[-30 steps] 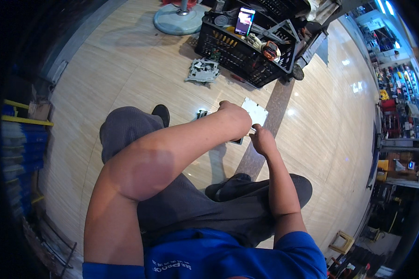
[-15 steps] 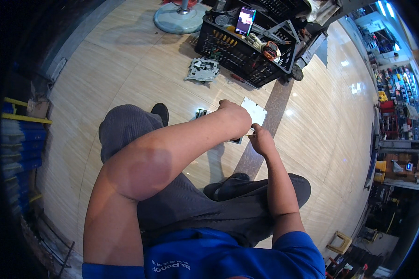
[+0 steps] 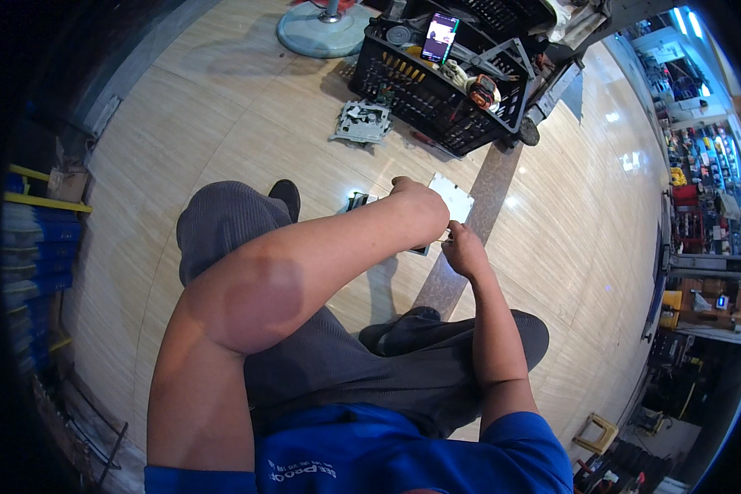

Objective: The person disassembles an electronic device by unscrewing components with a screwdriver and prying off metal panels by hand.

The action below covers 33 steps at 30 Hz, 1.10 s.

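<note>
My left hand (image 3: pixel 422 203) reaches across in front of me over the floor. Its wrist and forearm cover most of its fingers; only one digit shows at its far side. Beside it is a flat, silvery-white metal plate (image 3: pixel 451 198) with small holes or notches. My right hand (image 3: pixel 467 251) is closed at the plate's near corner; what its fingers hold is too small to make out. Under my left forearm lies a dark device, mostly hidden; one end of it (image 3: pixel 359 200) shows beyond the arm, and a dark edge (image 3: pixel 421 249) shows on the near side.
Farther off stands a black plastic crate (image 3: pixel 412 90) with tools and a lit phone (image 3: pixel 440 38). Before it lie a silvery metal frame (image 3: pixel 362 123) and a red-handled tool (image 3: pixel 422 137). A round fan base (image 3: pixel 321 33) stands at the back left. Blue bins (image 3: pixel 56 247) line the left side.
The whole view has shifted slightly. Both hands stay at nearly the same place by the metal plate.
</note>
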Motion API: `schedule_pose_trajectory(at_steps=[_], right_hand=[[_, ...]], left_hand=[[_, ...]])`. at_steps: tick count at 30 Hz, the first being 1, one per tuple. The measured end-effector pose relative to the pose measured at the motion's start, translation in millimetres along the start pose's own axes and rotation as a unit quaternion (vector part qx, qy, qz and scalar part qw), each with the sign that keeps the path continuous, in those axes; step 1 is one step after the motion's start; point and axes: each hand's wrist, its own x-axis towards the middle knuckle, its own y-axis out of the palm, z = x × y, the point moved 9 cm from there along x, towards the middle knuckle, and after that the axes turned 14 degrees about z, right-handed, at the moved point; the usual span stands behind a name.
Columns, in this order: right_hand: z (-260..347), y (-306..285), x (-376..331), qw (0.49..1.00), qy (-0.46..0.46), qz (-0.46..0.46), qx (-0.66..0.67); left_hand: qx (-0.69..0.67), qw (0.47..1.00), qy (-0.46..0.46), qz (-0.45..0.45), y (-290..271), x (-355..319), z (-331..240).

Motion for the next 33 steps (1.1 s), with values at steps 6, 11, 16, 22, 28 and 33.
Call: schedule_pose_trajectory(at_steps=[6,11,16,22,28,33], right_hand=[[0.2,-0.6,-0.6,1.0,0.002,-0.016,0.009],[-4.7,1.1,3.4,0.999,0.035,0.006,0.012],[1.4,2.4,1.8,0.999,-0.028,-0.019,0.001],[-2.0,2.0,2.4,1.0,0.02,0.001,0.01],[0.1,1.9,1.8,1.0,0.002,0.008,0.003],[2.4,3.0,2.8,1.0,-0.007,0.002,-0.005]], left_hand=[[-0.003,1.0,0.002,0.001,-0.8,-1.2,-0.8],[-0.005,1.0,0.0,0.005,-0.4,-1.4,-1.0],[-0.002,1.0,-0.002,0.003,-0.1,-0.5,-1.2],[0.003,1.0,0.002,0.0,0.7,-0.6,-1.3],[0.003,1.0,0.002,-0.011,0.5,-0.9,-0.8],[-0.001,1.0,-0.001,-0.006,0.3,-0.7,-1.1]])
